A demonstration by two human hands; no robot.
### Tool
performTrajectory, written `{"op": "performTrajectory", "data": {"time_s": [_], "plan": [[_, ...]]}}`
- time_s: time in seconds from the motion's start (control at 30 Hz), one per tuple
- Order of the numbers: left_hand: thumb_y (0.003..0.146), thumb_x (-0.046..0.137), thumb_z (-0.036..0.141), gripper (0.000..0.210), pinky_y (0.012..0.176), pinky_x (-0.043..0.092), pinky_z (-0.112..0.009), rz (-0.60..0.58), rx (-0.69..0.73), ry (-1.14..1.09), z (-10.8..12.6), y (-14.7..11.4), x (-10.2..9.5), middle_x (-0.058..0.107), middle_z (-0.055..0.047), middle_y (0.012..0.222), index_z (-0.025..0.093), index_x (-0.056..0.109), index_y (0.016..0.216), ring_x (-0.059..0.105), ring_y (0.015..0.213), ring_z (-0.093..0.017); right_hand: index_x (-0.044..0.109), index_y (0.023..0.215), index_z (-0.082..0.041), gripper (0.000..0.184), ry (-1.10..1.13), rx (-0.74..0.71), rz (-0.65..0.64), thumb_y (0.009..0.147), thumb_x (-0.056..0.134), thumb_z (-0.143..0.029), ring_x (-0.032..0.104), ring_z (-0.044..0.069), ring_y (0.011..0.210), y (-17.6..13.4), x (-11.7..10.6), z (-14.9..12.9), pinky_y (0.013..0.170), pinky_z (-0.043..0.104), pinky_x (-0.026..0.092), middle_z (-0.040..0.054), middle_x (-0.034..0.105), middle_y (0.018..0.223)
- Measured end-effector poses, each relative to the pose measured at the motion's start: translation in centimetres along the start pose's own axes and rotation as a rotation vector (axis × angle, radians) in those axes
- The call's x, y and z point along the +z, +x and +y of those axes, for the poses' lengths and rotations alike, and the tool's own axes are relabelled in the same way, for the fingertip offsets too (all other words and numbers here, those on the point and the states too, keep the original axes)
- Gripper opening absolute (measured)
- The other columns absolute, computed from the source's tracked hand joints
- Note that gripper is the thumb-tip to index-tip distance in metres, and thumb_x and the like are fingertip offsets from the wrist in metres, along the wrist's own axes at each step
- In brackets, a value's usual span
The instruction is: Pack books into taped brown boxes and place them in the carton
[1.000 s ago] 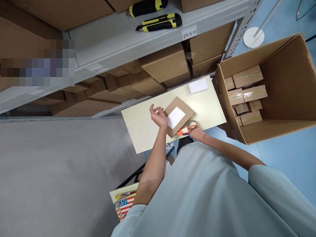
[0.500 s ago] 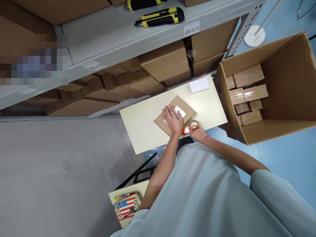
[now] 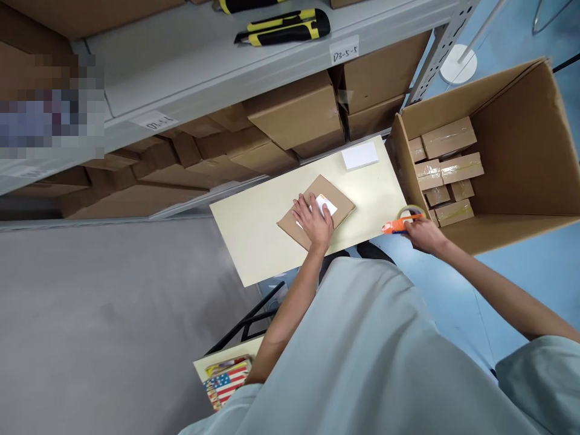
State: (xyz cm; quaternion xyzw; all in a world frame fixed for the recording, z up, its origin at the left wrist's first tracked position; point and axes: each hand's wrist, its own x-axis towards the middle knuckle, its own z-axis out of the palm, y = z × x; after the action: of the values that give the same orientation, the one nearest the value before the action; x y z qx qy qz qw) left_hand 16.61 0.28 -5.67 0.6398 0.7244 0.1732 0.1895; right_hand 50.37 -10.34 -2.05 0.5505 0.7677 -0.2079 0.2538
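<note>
My left hand (image 3: 316, 225) lies flat with fingers spread on a thin brown cardboard package (image 3: 341, 206), which rests at an angle on the pale table (image 3: 247, 232). A white label (image 3: 327, 205) on the package shows partly from under the fingers. My right hand (image 3: 423, 234) is closed round an orange tape dispenser (image 3: 395, 226), with a roll of tape in it. It holds the dispenser off the table's right front corner, close to the big open carton.
The big open carton (image 3: 516, 151) on the right holds several small taped boxes (image 3: 462, 168). White paper slips (image 3: 359, 156) lie at the table's back. Behind stands a grey shelf (image 3: 181, 72) with utility knives (image 3: 285, 28) and cartons. Magazines (image 3: 226, 380) lie at lower left.
My right hand has moved right with the tape dispenser, away from the package's edge and off the table. My left hand stays on the package.
</note>
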Motion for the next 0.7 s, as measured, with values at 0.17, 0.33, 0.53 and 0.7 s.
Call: {"op": "performTrajectory", "data": {"time_s": [0.17, 0.33, 0.53, 0.7], "plan": [[0.112, 0.043, 0.048, 0.063, 0.139, 0.007, -0.062, 0.015, 0.045, -0.009, 0.0, -0.1, 0.0, 0.032, -0.022, 0.18, 0.013, 0.051, 0.164, 0.014, 0.173, -0.037, 0.06, 0.138, 0.002, 0.049, -0.028, -0.01, 0.042, 0.112, 0.052, -0.039, 0.076, 0.038, 0.109, 6.6, -6.3, 1.6, 0.097, 0.043, 0.048, 0.0314, 0.079, 0.114], [0.11, 0.045, 0.05, 0.065, 0.139, 0.009, -0.061, 0.034, 0.069, -0.052, -0.9, 0.2, 0.1, 0.037, -0.022, 0.178, 0.013, 0.051, 0.164, 0.02, 0.171, -0.038, 0.056, 0.14, 0.008, 0.045, 0.0, -0.025, -0.011, 0.112, 0.046, -0.025, 0.075, 0.038, 0.116, 12.3, -10.4, -2.7, 0.102, 0.045, 0.047, 0.035, 0.077, 0.121], [0.111, 0.041, 0.051, 0.066, 0.14, 0.012, -0.058, 0.0, 0.085, -0.109, -2.3, 1.2, -0.8, 0.043, -0.021, 0.175, 0.014, 0.048, 0.166, 0.025, 0.17, -0.036, 0.056, 0.14, 0.011, 0.054, -0.003, -0.044, -0.034, 0.114, 0.041, -0.033, 0.077, 0.041, 0.111, 9.8, -8.2, -5.3, 0.096, 0.049, 0.052, 0.038, 0.075, 0.118], [0.112, 0.038, 0.051, 0.065, 0.141, 0.013, -0.056, -0.096, 0.159, -0.126, -3.1, 1.8, -1.7, 0.047, -0.019, 0.172, 0.015, 0.051, 0.164, 0.023, 0.171, -0.033, 0.06, 0.138, 0.007, 0.046, 0.013, -0.195, -0.057, 0.111, 0.045, -0.028, 0.079, 0.038, 0.105, 8.3, -5.5, -9.8, 0.097, 0.048, 0.053, 0.0326, 0.077, 0.111]]}}
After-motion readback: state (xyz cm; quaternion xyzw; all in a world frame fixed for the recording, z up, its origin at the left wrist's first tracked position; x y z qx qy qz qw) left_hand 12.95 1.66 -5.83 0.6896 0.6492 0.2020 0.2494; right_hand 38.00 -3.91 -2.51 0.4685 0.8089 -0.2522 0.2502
